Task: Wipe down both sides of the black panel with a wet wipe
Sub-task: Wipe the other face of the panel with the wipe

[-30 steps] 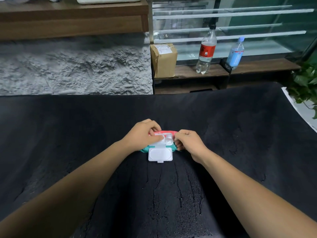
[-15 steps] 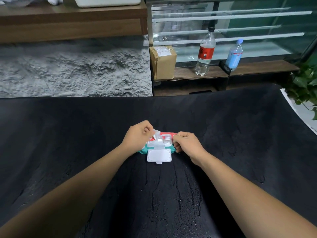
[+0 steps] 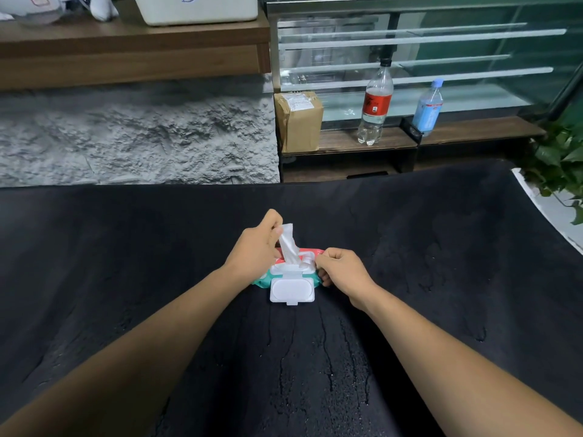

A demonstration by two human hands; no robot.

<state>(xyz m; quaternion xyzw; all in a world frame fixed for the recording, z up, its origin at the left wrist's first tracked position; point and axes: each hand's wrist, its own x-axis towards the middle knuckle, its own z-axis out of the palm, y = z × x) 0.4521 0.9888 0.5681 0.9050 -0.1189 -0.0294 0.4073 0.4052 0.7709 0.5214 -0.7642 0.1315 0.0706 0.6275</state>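
Observation:
A wide black panel (image 3: 441,263) with a rough, cracked surface fills the lower view. On it lies a red and teal pack of wet wipes (image 3: 291,275) with its white flip lid (image 3: 292,290) folded open toward me. My left hand (image 3: 255,250) pinches a white wet wipe (image 3: 287,242) that stands partly drawn up out of the pack's opening. My right hand (image 3: 342,272) grips the pack's right end, fingers curled, holding it down.
Beyond the panel stands a grey stone wall (image 3: 135,134) under a wooden shelf (image 3: 132,55). A cardboard box (image 3: 299,121), a clear bottle (image 3: 375,105) and a blue bottle (image 3: 428,107) stand on a low shelf before a glass case. A green plant (image 3: 561,159) sits at right.
My left hand has risen and drawn the wipe up out of the pack. The right hand stays on the pack's right end.

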